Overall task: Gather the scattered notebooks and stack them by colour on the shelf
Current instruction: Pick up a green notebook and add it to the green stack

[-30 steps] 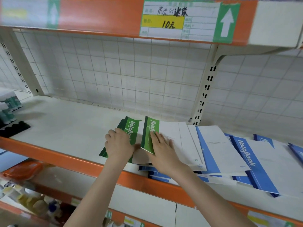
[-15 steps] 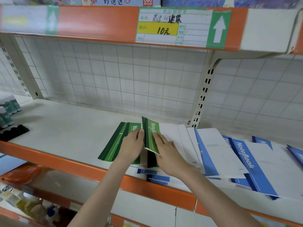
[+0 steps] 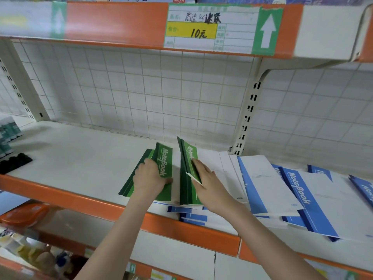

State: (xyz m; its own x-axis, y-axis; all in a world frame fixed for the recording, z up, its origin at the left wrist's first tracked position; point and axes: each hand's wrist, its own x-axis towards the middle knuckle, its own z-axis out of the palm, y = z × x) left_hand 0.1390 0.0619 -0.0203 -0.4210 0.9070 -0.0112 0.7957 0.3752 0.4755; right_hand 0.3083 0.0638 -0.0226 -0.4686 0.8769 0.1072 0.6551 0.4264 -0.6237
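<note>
Several green-and-white notebooks (image 3: 167,158) lie fanned on the white shelf (image 3: 80,154), and my left hand (image 3: 148,176) rests on top of them with its fingers curled over their left edges. My right hand (image 3: 207,182) holds a second bunch of green notebooks (image 3: 186,170) tilted up on edge, fingers flat along the cover. Blue-and-white notebooks (image 3: 298,190) lie scattered to the right, some overlapping. More blue ones (image 3: 191,216) poke out from under the green bunch at the shelf's front.
An orange shelf edge (image 3: 60,199) runs along the front. Glue bottles (image 3: 8,134) and a black tray (image 3: 14,162) stand at the far left. A slotted upright post (image 3: 246,122) rises behind the notebooks. The upper shelf carries a price label (image 3: 201,29). Goods fill the lower shelf (image 3: 30,245).
My right hand has tipped its green notebooks up from lying flat to standing on edge. My left hand has slid left over the fanned green ones.
</note>
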